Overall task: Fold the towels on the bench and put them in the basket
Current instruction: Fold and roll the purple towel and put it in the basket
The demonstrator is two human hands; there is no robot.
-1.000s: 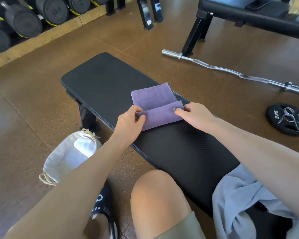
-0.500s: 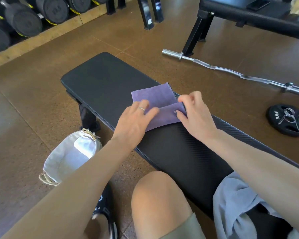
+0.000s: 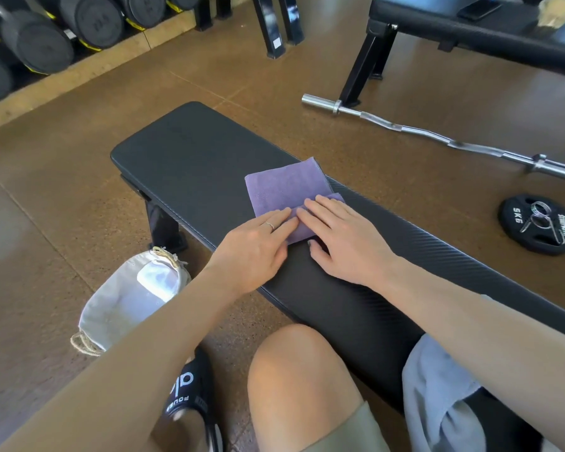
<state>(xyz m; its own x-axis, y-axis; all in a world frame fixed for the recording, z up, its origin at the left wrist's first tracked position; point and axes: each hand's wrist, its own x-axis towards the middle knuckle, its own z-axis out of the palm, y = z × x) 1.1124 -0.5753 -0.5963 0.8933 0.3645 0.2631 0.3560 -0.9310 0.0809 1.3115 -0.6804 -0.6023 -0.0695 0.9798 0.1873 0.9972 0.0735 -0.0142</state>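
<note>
Head view | step: flattening fold | my left hand (image 3: pixel 258 246) and right hand (image 3: pixel 343 243) spread flat, pressing purple towel (image 3: pixel 282 189) on worktop (image 3: pixel 193 158) | next: fold again, drop in basket (image 3: pixel 124 301) at 8 o'clock

Grey towel (image 3: pixel 437 396) cut off below

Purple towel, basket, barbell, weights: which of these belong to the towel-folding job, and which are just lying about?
Part of the job:
purple towel
bench
basket
grey towel
left hand and right hand, pressing the purple towel flat

Just lying about:
barbell
weight plate
dumbbells
second bench
</note>
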